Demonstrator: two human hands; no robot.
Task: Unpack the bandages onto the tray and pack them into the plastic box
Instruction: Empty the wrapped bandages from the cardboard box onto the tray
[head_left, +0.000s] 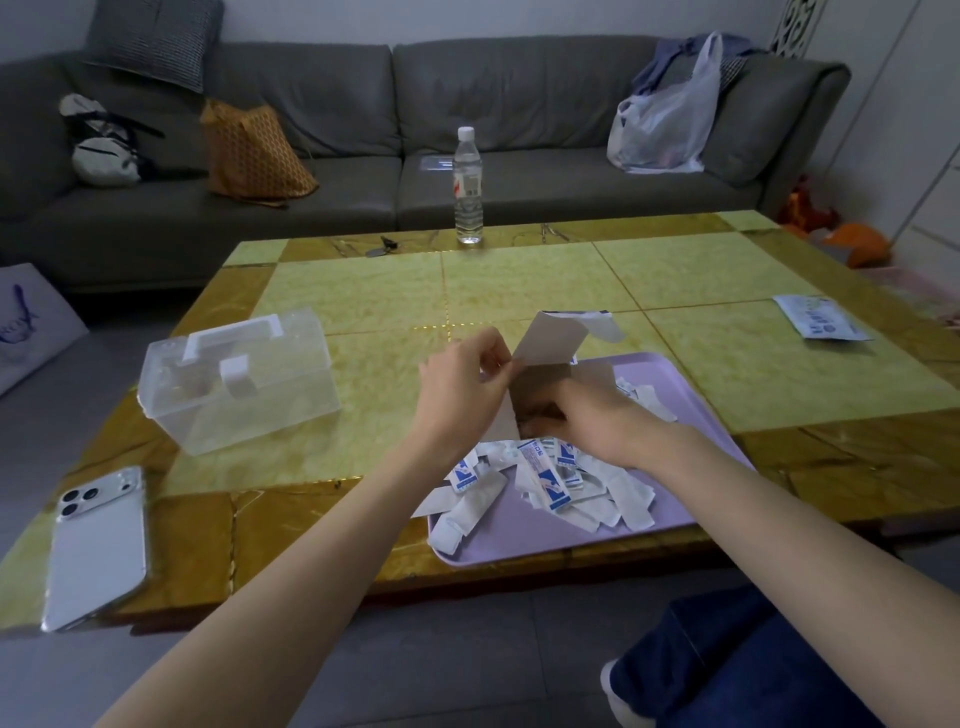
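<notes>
A phone (98, 545) lies at 8 o'clock on the table (519, 280), and the closed plastic box (239, 384) at 9. The left hand (460, 374) pinches a flap of the tilted bandage carton (545, 343). The right hand (582, 415) curls its fingers around the carton's open mouth. Bandages (545, 483) are heaped on the lilac tray (691, 499) at 5 o'clock.

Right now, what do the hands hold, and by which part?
Both hold the opened cardboard carton over the tray. The left hand pinches its left edge near the flap; the right hand grips its lower open end.
</notes>
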